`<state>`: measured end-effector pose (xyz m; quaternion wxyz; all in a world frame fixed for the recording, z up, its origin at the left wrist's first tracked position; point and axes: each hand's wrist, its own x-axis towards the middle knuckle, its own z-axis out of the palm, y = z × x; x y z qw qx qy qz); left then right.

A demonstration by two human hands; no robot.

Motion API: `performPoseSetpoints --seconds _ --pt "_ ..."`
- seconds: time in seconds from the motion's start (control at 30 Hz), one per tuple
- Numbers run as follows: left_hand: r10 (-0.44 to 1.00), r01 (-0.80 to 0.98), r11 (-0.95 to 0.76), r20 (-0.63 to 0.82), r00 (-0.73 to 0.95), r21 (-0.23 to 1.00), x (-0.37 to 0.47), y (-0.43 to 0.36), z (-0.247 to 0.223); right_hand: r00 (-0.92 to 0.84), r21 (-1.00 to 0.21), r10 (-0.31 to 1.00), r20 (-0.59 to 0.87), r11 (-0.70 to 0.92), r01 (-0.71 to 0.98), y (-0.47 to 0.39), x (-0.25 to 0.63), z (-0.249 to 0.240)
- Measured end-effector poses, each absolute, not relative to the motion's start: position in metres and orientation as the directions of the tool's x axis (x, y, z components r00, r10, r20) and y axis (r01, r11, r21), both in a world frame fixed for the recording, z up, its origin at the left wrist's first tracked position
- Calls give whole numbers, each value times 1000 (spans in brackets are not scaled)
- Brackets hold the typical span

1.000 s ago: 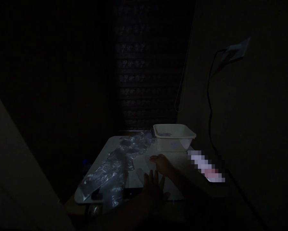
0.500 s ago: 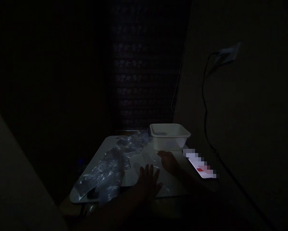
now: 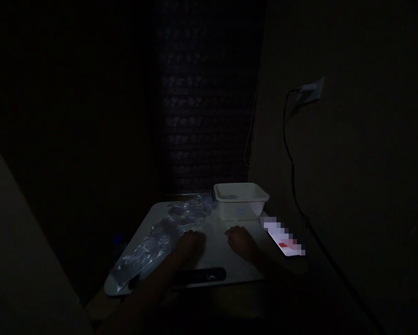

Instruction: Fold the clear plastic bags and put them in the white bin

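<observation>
In dim light, my left hand is over the white tabletop, beside a heap of crinkled clear plastic bags. Its fingers are curled closed, and whatever they may hold is hidden. To its right, my right hand is low over the table in front of a white plastic tub. The fingers are bent and pressed together. Faint glints near them could be thin clear film, but I cannot tell. A dark strip lies along the table's front edge, below both hands.
A lit phone lies at the table's right edge. A black cable runs from the wall socket down the right side. Something with a blue top stands left of the table. Behind is a patterned blind.
My left hand has gone from spread fingers near the middle to a closed hand further left, by the bags. The right hand stays nearly in place. The view has shifted slightly.
</observation>
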<state>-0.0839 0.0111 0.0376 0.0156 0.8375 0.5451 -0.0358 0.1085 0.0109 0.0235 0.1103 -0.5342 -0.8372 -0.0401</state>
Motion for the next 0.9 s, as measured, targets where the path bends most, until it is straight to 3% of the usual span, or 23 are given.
performPoseSetpoints --seconds 0.13,0.33,0.67,0.9 --pt "893 882 -450 -100 439 -142 -93 15 31 -584 66 790 187 583 810 7 81 20" --pt "855 831 -504 1 519 -238 -94 18 32 -603 108 790 109 594 798 11 81 7" --pt "910 910 -391 93 405 -139 -84 24 46 -600 -42 793 107 607 794 1 95 17" --pt "897 895 -406 106 429 -185 -66 26 49 -662 -19 741 117 668 744 -12 96 18"
